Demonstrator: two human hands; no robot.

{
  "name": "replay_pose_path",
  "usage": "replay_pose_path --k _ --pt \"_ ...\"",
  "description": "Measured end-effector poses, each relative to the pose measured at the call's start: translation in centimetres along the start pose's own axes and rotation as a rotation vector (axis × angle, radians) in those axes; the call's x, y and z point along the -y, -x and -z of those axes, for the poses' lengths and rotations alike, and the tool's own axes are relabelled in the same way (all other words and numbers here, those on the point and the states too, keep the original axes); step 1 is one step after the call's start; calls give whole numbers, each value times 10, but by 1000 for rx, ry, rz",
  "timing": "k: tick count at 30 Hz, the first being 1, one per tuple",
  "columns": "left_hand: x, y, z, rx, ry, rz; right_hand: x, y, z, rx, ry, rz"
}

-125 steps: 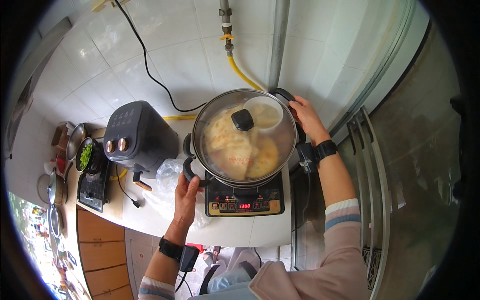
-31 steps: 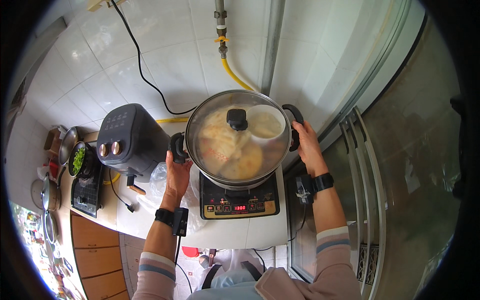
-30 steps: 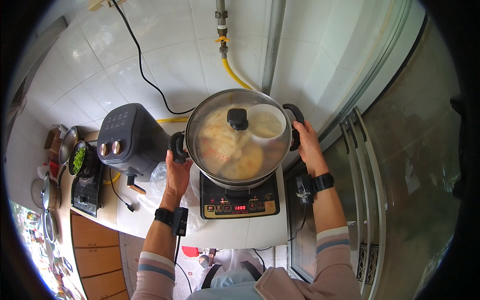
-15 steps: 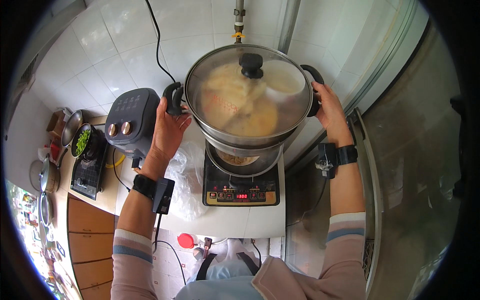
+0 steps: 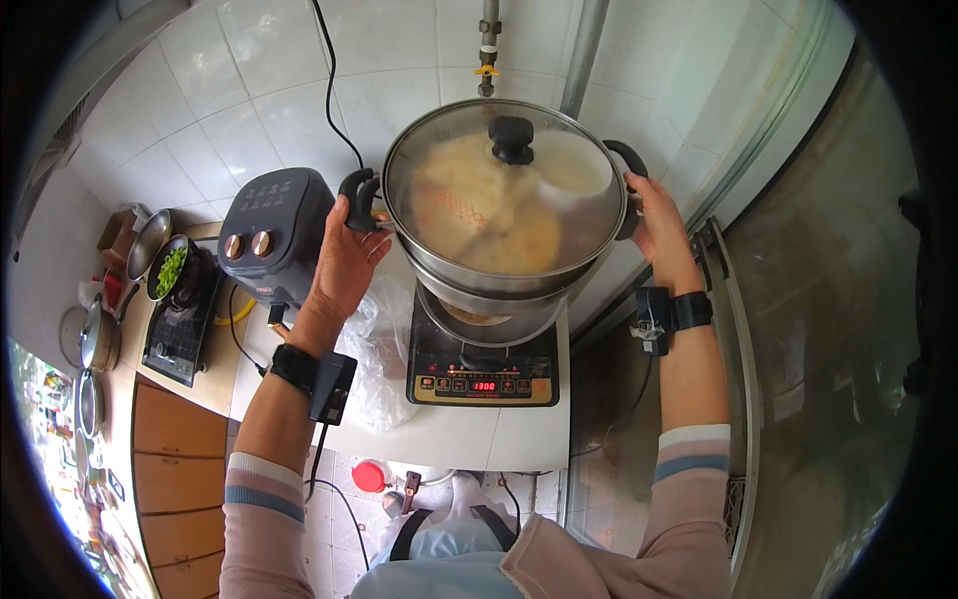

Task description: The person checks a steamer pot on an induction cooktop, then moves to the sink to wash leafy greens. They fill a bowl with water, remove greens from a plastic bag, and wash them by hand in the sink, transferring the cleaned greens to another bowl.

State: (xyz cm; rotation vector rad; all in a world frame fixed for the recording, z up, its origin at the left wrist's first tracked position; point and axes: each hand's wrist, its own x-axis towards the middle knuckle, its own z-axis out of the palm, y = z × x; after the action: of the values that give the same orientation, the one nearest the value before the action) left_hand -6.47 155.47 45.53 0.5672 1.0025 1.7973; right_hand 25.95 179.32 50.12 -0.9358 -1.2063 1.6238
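My left hand (image 5: 345, 264) grips the black left handle of a steel steamer tier (image 5: 449, 284). On its opposite handle, my right hand (image 5: 656, 226) is closed. A glass lid (image 5: 424, 150) with a black knob (image 5: 512, 140) covers the tier. Through the fogged glass show a white bowl (image 5: 574, 165) and yellowish, blurred food (image 5: 524, 240). Beneath the tier is a wider steel pot (image 5: 499, 332), with a sliver of its contents visible. Whether tier and pot touch at the back is hidden. The pot stands on a black induction cooker (image 5: 484, 386) with its display lit.
A dark air fryer (image 5: 274, 235) stands close to my left forearm. A clear plastic bag (image 5: 379, 349) lies beside the cooker. Further left are a pan with chopped greens (image 5: 172, 272) and another hob (image 5: 180, 334). A glass door (image 5: 798, 329) is at the right.
Both hands have lowered the steamer tier slightly toward the pot beneath, and less of that pot's contents shows. The view has shifted a little.
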Motion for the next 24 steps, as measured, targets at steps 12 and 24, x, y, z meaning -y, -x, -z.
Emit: replay_pose_path --k 12,24 --pt "70 16 37 -98 79 71 -75 0 14 -7 -1 -57" --pt "93 14 42 -146 91 122 -107 -18 34 54 -7 -87"
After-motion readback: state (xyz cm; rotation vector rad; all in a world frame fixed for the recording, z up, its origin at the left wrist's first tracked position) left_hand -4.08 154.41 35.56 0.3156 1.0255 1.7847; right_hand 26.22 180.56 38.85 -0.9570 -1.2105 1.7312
